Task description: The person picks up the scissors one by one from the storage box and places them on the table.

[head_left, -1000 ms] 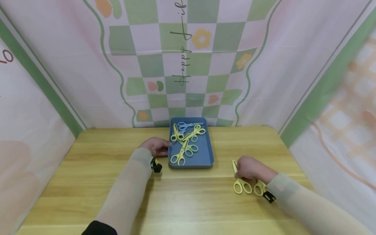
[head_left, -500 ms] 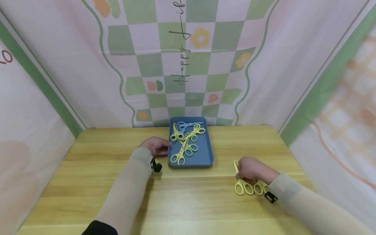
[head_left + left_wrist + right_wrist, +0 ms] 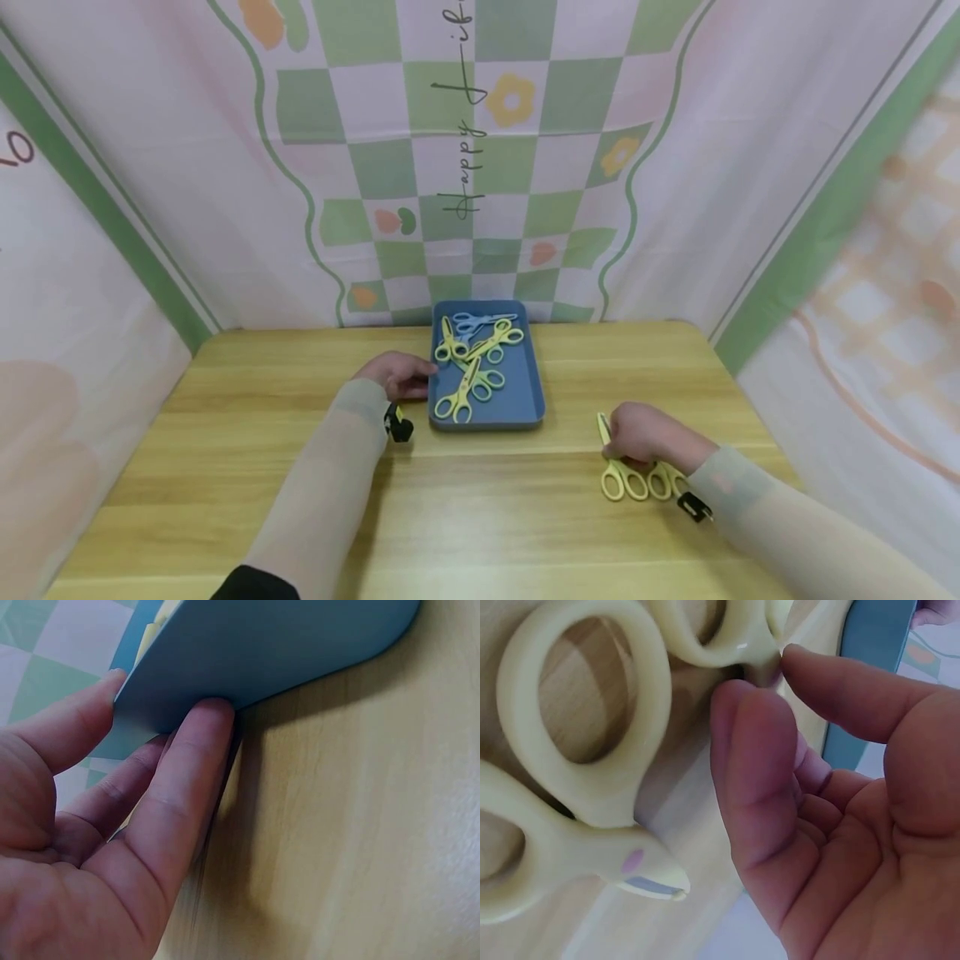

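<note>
Person's two hands at a wooden tabletop (image 3: 480, 525), each occupied with a different object. The left hand (image 3: 396, 373), at the left side of a blue-grey rectangular tray (image 3: 519, 392), pinches its left wall: the thumb lies at the rim, and the other fingers, only slightly bent, bear against the outer face below. The tray stands at the far middle of the tabletop, its long sides running from near to far.

The right hand (image 3: 647, 433), to the right of the tray and nearer, pinches a pair of yellow scissors (image 3: 618, 467) between thumb and bent fingers, just beyond the handle loops; the blades point to the far side and the loops to the near side. A second pair of yellow-handled scissors (image 3: 600, 806) lies just to the right, its blades partly hidden by the hand in the head view.

Contents of the tray: blue scissors (image 3: 480, 321) at the far end, their number unclear where they overlap; one yellow pair at far left (image 3: 450, 340); another, slanting, at far right (image 3: 495, 338); a third yellow pair at near left (image 3: 465, 385); and a green pair (image 3: 484, 384) partly beneath it. A further loop beside these cannot be assigned with certainty. Behind the tabletop hangs a cloth backdrop (image 3: 510, 158) with green and white checks.
</note>
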Demonstrator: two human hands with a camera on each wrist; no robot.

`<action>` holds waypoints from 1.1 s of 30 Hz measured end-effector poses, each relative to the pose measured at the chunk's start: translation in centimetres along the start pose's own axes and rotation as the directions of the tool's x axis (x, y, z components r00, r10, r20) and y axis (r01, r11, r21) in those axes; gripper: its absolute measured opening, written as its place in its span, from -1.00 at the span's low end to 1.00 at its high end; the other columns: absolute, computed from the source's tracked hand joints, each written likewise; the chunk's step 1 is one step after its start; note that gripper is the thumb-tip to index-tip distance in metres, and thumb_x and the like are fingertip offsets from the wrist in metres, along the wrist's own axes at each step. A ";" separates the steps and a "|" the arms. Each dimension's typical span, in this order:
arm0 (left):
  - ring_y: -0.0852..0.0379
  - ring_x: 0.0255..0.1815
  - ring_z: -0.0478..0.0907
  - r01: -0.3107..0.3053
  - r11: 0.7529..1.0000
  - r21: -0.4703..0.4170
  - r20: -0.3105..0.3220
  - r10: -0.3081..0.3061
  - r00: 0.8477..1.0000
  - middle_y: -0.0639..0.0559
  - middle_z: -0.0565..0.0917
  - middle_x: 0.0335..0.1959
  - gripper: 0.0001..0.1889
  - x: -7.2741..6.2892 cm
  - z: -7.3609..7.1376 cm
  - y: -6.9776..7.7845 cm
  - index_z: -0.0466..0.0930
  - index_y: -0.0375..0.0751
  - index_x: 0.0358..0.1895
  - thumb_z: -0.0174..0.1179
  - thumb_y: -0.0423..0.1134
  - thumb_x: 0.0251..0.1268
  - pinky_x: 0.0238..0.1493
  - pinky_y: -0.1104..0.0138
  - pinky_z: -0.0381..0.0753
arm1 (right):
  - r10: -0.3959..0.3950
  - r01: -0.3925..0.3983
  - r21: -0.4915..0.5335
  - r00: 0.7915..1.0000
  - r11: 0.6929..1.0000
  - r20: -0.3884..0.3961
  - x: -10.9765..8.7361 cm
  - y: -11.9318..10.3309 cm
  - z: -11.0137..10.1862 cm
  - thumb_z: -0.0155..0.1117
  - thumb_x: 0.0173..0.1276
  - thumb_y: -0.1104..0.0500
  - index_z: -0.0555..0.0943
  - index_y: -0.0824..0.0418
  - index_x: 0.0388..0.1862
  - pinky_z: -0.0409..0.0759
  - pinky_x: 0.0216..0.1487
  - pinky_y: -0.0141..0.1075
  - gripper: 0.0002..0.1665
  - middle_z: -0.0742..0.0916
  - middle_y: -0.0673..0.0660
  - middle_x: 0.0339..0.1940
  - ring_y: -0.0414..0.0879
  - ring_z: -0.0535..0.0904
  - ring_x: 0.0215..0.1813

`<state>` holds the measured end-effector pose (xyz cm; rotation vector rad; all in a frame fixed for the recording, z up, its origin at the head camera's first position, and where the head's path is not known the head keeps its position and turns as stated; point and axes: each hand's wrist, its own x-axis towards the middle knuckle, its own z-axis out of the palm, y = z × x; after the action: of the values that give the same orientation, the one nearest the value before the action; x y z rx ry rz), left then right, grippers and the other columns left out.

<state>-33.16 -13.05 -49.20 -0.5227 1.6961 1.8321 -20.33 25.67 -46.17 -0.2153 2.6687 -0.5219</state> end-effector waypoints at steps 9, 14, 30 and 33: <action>-0.05 -0.15 0.68 0.000 1.000 -0.001 0.002 0.000 1.000 -0.26 0.68 -0.11 -0.68 0.0 0.0 0.0 0.57 -0.47 0.09 0.29 -0.48 0.29 -0.08 0.20 0.71 | -0.018 0.018 0.005 0.999 1.000 -0.030 0.0 0.0 -1.4 0.36 0.27 0.21 0.48 0.21 -0.64 0.43 -0.64 -0.32 -0.67 0.57 0.07 -0.76 -0.15 0.43 -0.70; -0.06 -0.15 0.68 0.003 1.000 -0.001 0.005 -0.003 1.000 -0.26 0.68 -0.11 -0.68 0.1 -0.1 0.0 0.57 -0.47 0.09 0.30 -0.47 0.29 -0.09 0.20 0.71 | -0.055 0.056 0.025 0.997 0.998 -0.053 0.3 -0.8 -2.7 0.27 0.39 0.15 0.49 0.23 -0.64 0.45 -0.59 -0.28 -0.61 0.52 0.03 -0.78 -0.15 0.39 -0.70; -0.06 -0.15 0.69 0.007 1.000 -0.003 0.004 -0.007 1.000 -0.26 0.68 -0.10 -0.68 0.1 -0.1 0.0 0.56 -0.47 0.09 0.30 -0.47 0.29 -0.09 0.21 0.72 | -0.107 0.167 0.529 0.984 0.832 -0.143 3.3 -5.8 -4.8 0.05 0.53 0.24 0.52 0.53 0.11 0.68 -0.04 -0.13 -0.63 0.70 0.34 -0.12 0.15 0.66 -0.07; -0.06 -0.14 0.68 0.005 1.000 -0.003 0.000 -0.005 1.000 -0.27 0.68 -0.09 -0.68 0.0 0.0 0.0 0.56 -0.47 0.09 0.30 -0.47 0.29 -0.10 0.22 0.72 | -0.132 0.156 0.695 0.987 0.702 -0.089 4.0 -6.7 -4.5 0.01 0.57 0.24 0.32 0.63 0.32 0.56 0.20 0.01 -0.47 0.58 0.52 0.16 0.31 0.55 0.19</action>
<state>-33.17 -13.07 -49.17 -0.5285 1.6908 1.8315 -25.39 20.06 -41.17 -0.1841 2.2770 -1.5523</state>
